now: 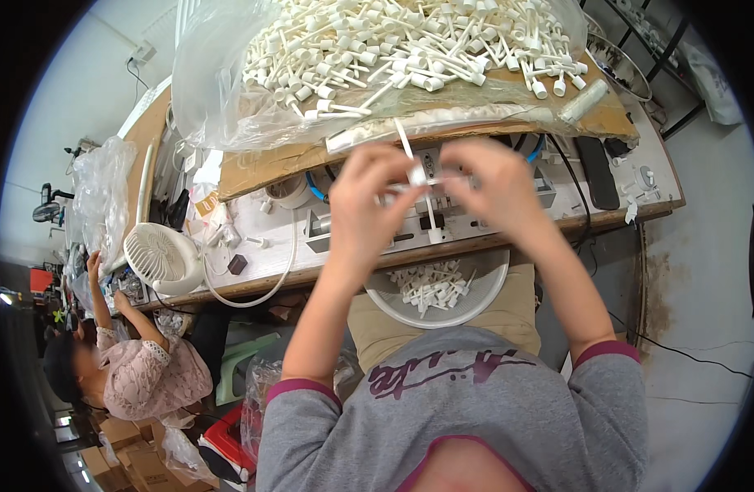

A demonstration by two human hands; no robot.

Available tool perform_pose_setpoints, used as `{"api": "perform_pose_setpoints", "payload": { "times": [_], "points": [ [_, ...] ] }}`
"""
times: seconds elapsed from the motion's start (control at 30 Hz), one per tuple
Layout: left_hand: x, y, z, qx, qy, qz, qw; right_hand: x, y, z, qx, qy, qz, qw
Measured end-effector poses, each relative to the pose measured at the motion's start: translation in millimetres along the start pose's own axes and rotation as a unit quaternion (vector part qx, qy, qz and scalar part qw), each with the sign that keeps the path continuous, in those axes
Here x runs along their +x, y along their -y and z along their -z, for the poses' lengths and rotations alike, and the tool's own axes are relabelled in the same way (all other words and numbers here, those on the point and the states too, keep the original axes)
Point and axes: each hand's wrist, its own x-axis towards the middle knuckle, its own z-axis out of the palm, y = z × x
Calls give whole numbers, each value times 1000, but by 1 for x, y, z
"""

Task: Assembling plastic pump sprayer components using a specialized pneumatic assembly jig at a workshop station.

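Over the metal fixture on the bench my left hand (367,201) pinches a white plastic mallet-shaped piece (404,141), its thin stem pointing up and away. Close on the other side, my right hand (493,184) has its fingertips pressed together near the head of that piece; motion blur hides what is between them. Another white stemmed piece (434,233) sticks out below my hands at the bench edge. On my lap, a white mesh basket (496,283) holds several similar pieces (430,289).
A big heap of white pieces (385,49) lies on plastic film and cardboard (262,168) at the back. To the left stands a small white fan (165,258); to the right lies a black phone (597,172). A co-worker (155,369) sits at the far left.
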Motion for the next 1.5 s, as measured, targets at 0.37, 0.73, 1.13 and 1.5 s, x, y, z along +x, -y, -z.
{"api": "perform_pose_setpoints", "payload": {
  "times": [0.37, 0.73, 1.13, 1.5],
  "points": [
    [-86, 30, -47, 247, 117, -53, 960, 100, -67, 0, -98, 66, -175, 977],
    [-80, 30, -48, 247, 131, -64, 958, 88, -74, 7, -72, 78, -120, 987],
    [-36, -4, -28, 25, -12, -25, 999, 73, -65, 35, 243, -31, -194, 950],
    [-36, -14, 6, -320, 105, 247, 909, -19, -5, 42, 603, 51, -302, 736]
  ]
}}
